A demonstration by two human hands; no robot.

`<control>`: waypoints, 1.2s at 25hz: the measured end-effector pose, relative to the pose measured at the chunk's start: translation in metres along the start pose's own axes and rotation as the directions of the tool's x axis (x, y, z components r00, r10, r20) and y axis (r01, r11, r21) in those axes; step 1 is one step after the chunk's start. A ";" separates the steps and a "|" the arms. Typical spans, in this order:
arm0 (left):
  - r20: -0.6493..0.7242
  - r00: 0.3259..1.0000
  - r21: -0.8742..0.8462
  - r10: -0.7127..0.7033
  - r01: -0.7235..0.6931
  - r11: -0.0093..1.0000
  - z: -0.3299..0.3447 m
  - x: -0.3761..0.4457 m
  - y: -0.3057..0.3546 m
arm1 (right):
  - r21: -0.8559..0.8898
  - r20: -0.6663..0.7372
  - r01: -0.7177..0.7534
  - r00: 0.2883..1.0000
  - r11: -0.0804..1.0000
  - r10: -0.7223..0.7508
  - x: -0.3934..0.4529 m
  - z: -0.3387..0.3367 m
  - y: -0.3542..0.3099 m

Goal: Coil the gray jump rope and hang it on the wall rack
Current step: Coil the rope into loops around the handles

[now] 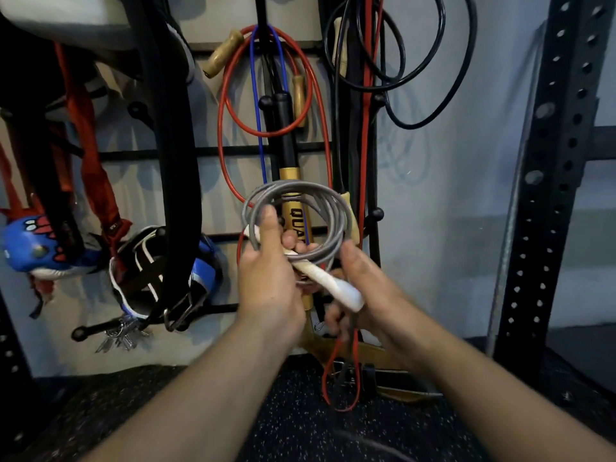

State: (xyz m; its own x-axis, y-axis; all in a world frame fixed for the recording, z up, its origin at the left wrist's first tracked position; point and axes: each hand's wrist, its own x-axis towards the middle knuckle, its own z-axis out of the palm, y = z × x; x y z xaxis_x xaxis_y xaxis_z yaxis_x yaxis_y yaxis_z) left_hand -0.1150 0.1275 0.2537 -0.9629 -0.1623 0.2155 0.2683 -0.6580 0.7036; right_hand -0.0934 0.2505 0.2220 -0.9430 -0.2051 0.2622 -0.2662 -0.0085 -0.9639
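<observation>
already the gray jump rope (300, 208) sits in several loops in front of the wall rack (213, 151), held at chest height; the left hand (266, 275) is closed around the bundle and a white handle (333, 285), thumb pressed up on the strands; the right hand (363, 288) curls loosely at the coil's lower right edge, fingers partly hidden, so its hold is unclear; the loops look springy and untied, so easing either hold could let them fan open; nearby pegs (377, 214) are crowded with a red rope (226, 105) and black cords (400, 61), inviting a snag.
</observation>
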 end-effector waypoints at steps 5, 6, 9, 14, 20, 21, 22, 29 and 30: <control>-0.083 0.991 0.369 0.107 -0.069 0.927 -0.013 0.000 -0.018 | 0.176 -0.266 0.081 0.963 0.981 -0.032 0.002 0.014 -0.009; -0.039 0.996 0.389 0.079 -0.058 0.920 -0.019 -0.001 -0.019 | 0.181 -0.267 0.081 0.963 0.980 -0.030 0.003 0.011 -0.010; 0.090 0.995 0.405 -0.052 0.011 0.914 -0.035 -0.006 -0.018 | 0.103 -0.278 0.060 0.960 0.993 -0.029 0.008 0.000 -0.007; 0.312 0.941 0.581 -0.130 -0.081 0.810 -0.057 0.007 0.040 | -0.376 -0.159 0.062 0.979 0.924 -0.131 0.013 -0.035 -0.020; 0.538 0.641 0.772 -0.547 -0.635 0.015 0.017 0.007 0.069 | -0.779 0.205 0.236 0.971 0.580 -0.120 0.014 -0.030 -0.045; 0.525 0.616 0.761 -0.587 -0.648 0.000 0.023 0.007 0.063 | -0.793 0.223 0.258 0.966 0.552 -0.132 0.015 -0.029 -0.046; 0.510 0.602 0.769 -0.614 -0.639 0.013 0.024 0.008 0.056 | -0.806 0.229 0.268 0.963 0.527 -0.140 0.014 -0.029 -0.048; 0.468 0.657 0.872 -0.591 -0.453 0.187 -0.004 0.010 0.027 | -0.664 0.222 0.204 0.973 0.719 -0.072 0.011 -0.041 -0.046; 0.452 0.663 0.887 -0.596 -0.401 0.227 -0.006 0.007 0.027 | -0.631 0.209 0.197 0.975 0.751 -0.080 0.012 -0.042 -0.046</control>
State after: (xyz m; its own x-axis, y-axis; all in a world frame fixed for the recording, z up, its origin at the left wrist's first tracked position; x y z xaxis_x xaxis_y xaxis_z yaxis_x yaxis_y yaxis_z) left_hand -0.1146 0.1042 0.2707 -0.7860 0.6175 0.0296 0.4718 0.5683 0.6741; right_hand -0.1003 0.2892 0.2718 -0.8560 -0.4036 0.3230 -0.5115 0.5705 -0.6426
